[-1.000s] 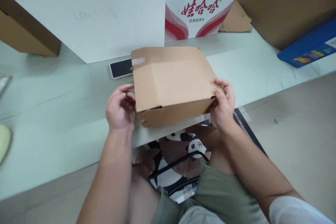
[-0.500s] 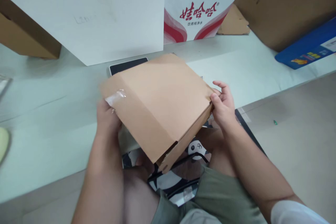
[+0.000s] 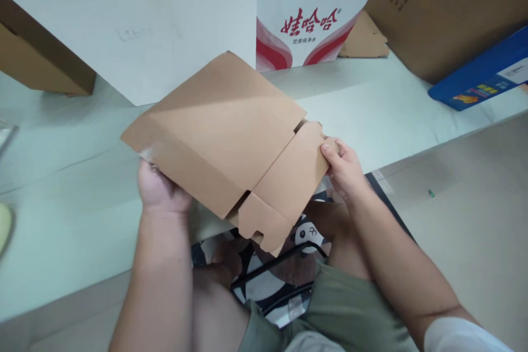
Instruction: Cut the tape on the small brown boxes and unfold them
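A brown cardboard box (image 3: 223,126), partly unfolded, is held tilted above the front of the table by both hands. My left hand (image 3: 163,187) grips its lower left edge, close to a strip of clear tape; the fingers go underneath and are partly hidden. My right hand (image 3: 342,165) pinches the right-hand side flap, thumb on top. That flap lies opened out from the main panel, with slots at the fold and a smaller notched tab at its lower end. The box's underside is out of sight.
Behind stand a large white box (image 3: 177,27) and a white carton with red lettering (image 3: 309,22). A blue box (image 3: 478,77) leans against a big brown carton (image 3: 454,16) at right. A panda-print bag (image 3: 272,280) sits between my legs below the table (image 3: 82,192).
The box has shifted left and away from me and its right side flap has opened outward. My left hand has moved slightly left; the right keeps hold of the flap.
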